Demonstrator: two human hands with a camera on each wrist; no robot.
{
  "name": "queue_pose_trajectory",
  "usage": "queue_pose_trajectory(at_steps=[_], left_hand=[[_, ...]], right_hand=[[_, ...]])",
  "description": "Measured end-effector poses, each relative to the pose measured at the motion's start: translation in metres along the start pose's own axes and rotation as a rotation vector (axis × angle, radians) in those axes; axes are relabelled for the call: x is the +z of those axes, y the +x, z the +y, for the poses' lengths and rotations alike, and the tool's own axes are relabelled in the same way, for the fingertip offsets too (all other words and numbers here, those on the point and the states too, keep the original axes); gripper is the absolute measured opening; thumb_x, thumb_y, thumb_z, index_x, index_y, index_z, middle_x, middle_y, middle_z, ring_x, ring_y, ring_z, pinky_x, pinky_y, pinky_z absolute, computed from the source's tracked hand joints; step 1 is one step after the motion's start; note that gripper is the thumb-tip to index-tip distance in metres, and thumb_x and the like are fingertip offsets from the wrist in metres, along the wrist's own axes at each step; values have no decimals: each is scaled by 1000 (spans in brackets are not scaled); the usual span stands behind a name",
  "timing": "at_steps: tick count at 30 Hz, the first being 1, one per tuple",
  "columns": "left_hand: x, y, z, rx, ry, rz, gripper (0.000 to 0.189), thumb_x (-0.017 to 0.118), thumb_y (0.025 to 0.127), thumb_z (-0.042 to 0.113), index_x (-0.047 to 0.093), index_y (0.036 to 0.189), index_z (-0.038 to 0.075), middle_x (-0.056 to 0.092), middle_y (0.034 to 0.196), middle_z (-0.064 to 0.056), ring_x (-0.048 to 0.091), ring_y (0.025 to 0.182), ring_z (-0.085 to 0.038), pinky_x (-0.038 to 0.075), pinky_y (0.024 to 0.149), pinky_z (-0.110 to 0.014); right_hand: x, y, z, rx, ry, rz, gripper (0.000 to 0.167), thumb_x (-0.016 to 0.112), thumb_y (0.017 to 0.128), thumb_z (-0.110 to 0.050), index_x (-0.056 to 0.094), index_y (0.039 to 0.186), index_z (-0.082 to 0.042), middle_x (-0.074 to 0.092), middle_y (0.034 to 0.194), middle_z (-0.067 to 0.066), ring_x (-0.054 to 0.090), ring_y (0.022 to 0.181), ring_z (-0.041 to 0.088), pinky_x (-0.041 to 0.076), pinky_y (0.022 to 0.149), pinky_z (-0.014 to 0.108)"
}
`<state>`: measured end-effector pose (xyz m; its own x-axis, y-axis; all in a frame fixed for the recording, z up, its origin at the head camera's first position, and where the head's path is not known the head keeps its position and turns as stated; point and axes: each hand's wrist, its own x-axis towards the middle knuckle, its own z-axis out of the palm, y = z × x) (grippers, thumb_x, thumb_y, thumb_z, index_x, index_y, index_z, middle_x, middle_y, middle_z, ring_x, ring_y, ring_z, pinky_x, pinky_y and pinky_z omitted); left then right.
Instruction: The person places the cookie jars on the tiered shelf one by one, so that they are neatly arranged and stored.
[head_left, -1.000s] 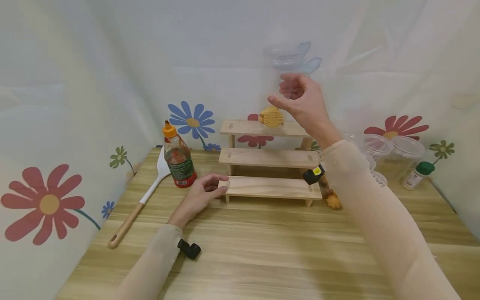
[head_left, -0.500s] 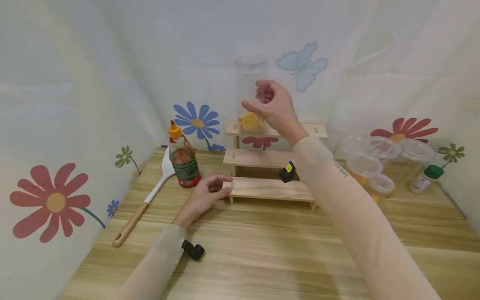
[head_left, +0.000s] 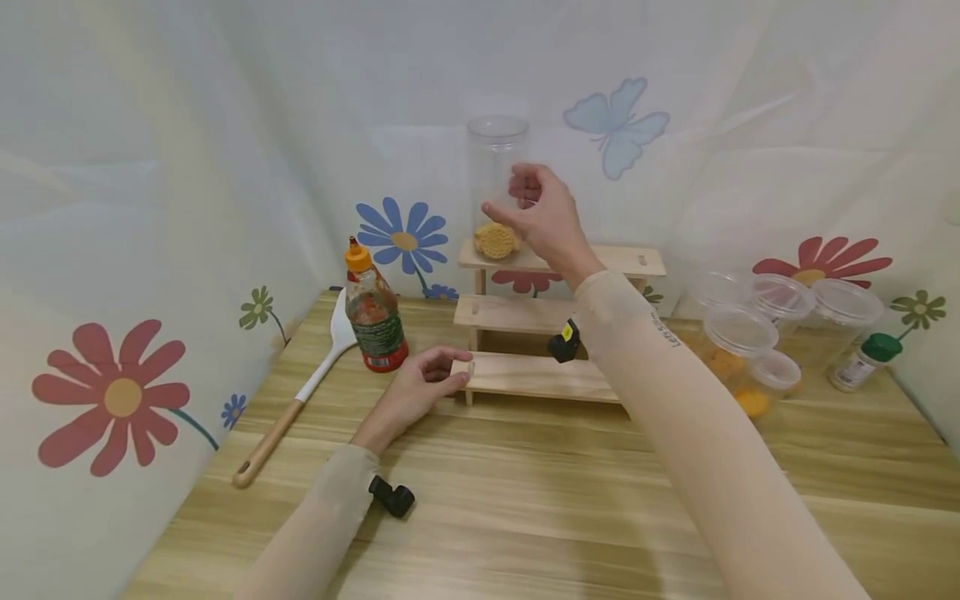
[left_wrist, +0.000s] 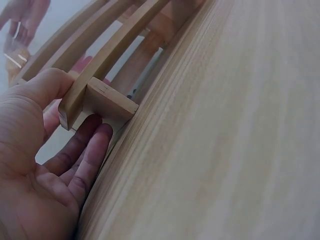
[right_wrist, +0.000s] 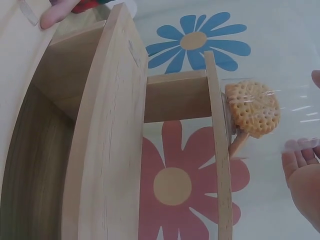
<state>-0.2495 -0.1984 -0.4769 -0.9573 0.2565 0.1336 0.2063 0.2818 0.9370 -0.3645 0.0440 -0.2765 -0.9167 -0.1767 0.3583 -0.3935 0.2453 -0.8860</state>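
Observation:
A tall clear plastic jar (head_left: 491, 179) with round biscuits (head_left: 495, 242) at its bottom stands at the left end of the top step of a three-tier wooden rack (head_left: 532, 375). My right hand (head_left: 553, 215) holds the jar from its right side, thumb in front and fingers curled behind. In the right wrist view the jar's base meets the top board, and the biscuits (right_wrist: 252, 107) show through the wall. My left hand (left_wrist: 45, 145) grips the left end of the lowest step, thumb over the board and fingers under it.
Left of the rack stands a sauce bottle (head_left: 377, 325) with an orange cap, beside a white spatula (head_left: 303, 387) with a wooden handle. Several clear lidded jars (head_left: 738, 333) and a green-capped shaker (head_left: 862, 362) stand at the right. A flowered cloth (head_left: 420, 75) hangs behind.
My right hand has moved left and slightly down with the jar, bringing it onto the left end of the top step. My left hand keeps its grip on the rack.

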Motion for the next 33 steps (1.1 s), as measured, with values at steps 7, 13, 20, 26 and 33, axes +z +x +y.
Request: queue_pose_trajectory(at_steps=[7, 13, 20, 26, 33], left_hand=[[-1, 1, -3, -8, 10, -1, 30, 80, 107, 23, 77, 136, 17, 72, 124, -9, 70, 108, -25, 58, 93, -34], [0, 2, -2, 1, 6, -5, 29, 79, 107, 22, 76, 136, 16, 72, 124, -10, 70, 107, -26, 59, 92, -34], [-1, 2, -3, 1, -1, -9, 29, 79, 107, 21, 76, 136, 15, 72, 122, -10, 70, 105, -25, 58, 90, -31], [-3, 1, -4, 1, -5, -12, 30, 79, 107, 23, 76, 136, 16, 73, 121, -11, 71, 104, -26, 59, 87, -30], [-6, 3, -5, -9, -7, -6, 31, 80, 107, 23, 76, 137, 16, 73, 124, -10, 71, 106, -24, 58, 90, -29]], right_hand=[[-1, -1, 1, 11, -13, -20, 81, 91, 97, -33, 49, 162, -9, 60, 151, 10, 57, 140, 23, 46, 121, 28], [-9, -9, -2, 26, -50, -21, 92, 92, 96, -37, 42, 169, -13, 57, 161, 7, 54, 148, 20, 43, 125, 29], [-28, -34, -7, -54, 5, 42, 91, 92, 95, -31, 44, 168, -10, 58, 161, 9, 56, 148, 20, 42, 125, 28], [-48, -60, -16, -179, 48, 94, 85, 92, 94, -19, 47, 165, -3, 60, 157, 16, 59, 146, 24, 45, 124, 31], [-77, -101, -26, -269, 50, 143, 76, 91, 93, -8, 56, 160, -10, 66, 147, 10, 64, 139, 25, 49, 120, 33]])
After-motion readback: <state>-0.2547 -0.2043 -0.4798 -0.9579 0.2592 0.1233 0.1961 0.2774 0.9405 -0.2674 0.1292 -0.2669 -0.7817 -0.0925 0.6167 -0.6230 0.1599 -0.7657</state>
